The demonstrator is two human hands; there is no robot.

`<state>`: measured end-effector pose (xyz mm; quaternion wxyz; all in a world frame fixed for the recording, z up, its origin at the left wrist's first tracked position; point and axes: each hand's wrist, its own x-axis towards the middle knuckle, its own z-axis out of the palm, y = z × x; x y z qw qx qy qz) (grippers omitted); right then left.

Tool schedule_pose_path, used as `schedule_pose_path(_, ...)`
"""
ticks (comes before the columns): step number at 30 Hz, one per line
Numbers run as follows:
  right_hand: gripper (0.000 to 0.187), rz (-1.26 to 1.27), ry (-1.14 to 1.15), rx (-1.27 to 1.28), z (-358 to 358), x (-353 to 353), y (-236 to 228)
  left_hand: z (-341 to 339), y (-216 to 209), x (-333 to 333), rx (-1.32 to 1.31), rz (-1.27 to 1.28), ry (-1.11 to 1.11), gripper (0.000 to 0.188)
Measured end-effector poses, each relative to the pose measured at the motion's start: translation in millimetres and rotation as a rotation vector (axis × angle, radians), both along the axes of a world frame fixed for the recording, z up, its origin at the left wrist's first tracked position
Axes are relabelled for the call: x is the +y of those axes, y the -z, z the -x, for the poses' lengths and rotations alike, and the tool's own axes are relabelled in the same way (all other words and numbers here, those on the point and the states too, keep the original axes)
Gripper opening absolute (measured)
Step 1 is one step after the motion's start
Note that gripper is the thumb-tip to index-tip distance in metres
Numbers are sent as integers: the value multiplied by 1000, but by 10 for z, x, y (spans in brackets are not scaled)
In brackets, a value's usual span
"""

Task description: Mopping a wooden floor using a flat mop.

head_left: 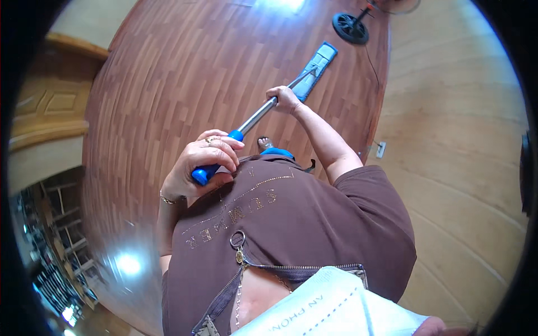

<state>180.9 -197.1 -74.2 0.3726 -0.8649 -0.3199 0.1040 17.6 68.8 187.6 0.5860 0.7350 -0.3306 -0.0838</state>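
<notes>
A flat mop with a metal pole slants across in front of my body. Around the blue grip at the pole's near end, my left hand is closed, with a ring and a bracelet showing on it. Farther along, the fingers of my right hand wrap the bare metal of the pole. Beyond that hand, the long light-blue mop head lies on the reddish-brown plank floor, its length pointing away and to the right.
A black spoked wheel on an orange-and-black frame stands past the mop head, near the right wall. A thin cable runs along that wall toward a socket. At left is a wooden door; crowded shelves stand lower left.
</notes>
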Motion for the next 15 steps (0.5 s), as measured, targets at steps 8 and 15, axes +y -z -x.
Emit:
schedule_pose_path(8,22,-27,362,-67,572,-337,-194,-473,-139,50,1,19,304,16)
schedule_pose_path(15,23,-89,529,-74,1151,-225,-413,-721,-392,111,-17,98,527,22)
